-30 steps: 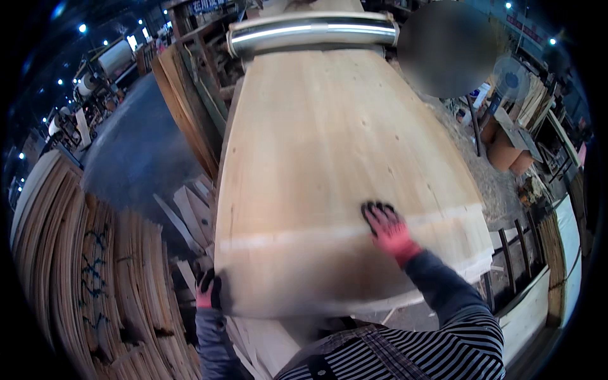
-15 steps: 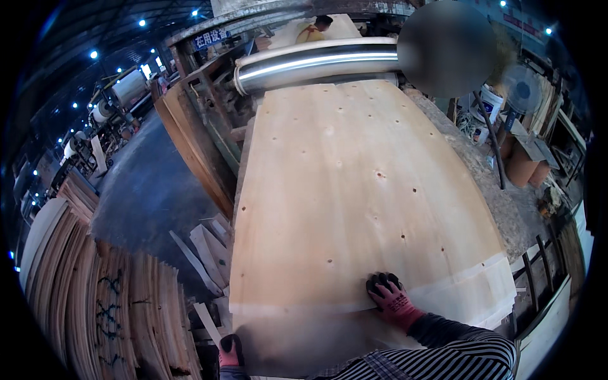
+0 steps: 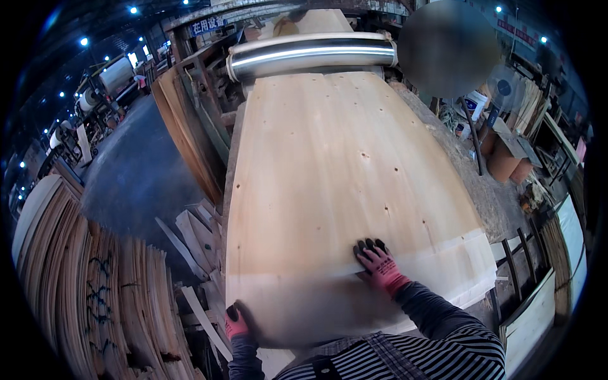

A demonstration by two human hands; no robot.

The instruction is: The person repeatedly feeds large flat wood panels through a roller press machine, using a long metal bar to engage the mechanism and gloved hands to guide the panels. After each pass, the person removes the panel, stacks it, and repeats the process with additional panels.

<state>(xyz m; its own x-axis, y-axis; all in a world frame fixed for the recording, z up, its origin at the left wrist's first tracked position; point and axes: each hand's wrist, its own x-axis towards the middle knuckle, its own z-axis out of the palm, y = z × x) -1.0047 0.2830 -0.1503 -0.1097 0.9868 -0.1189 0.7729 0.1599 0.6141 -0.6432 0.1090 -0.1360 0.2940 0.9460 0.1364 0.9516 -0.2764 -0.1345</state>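
Observation:
A wide, pale wood veneer sheet [image 3: 304, 171] with scattered small knots lies in front of me, stretching away to a shiny metal roller [image 3: 310, 56]. More sheets show beneath it at its right near corner. My right hand [image 3: 382, 266], in a pink glove with black fingertips, lies on the veneer near the seam across its near part, fingers spread. At the near left corner my left hand [image 3: 236, 323], gloved alike, is curled at the sheet's edge, with part of its fingers hidden. The near middle of the sheet is blurred.
Stacked veneer [image 3: 120, 297] stands on the left, with loose wood strips [image 3: 196, 244] between it and the sheet. Curved boards [image 3: 177, 120] lean beside the roller. On the right are a fan [image 3: 503, 87], a white bucket [image 3: 475, 101] and a leaning dark rod [image 3: 472, 136].
The view has shifted; both hands and the sheet's near seam appear higher in the picture. More of my left forearm shows. The person beyond the roller is now only a blurred patch.

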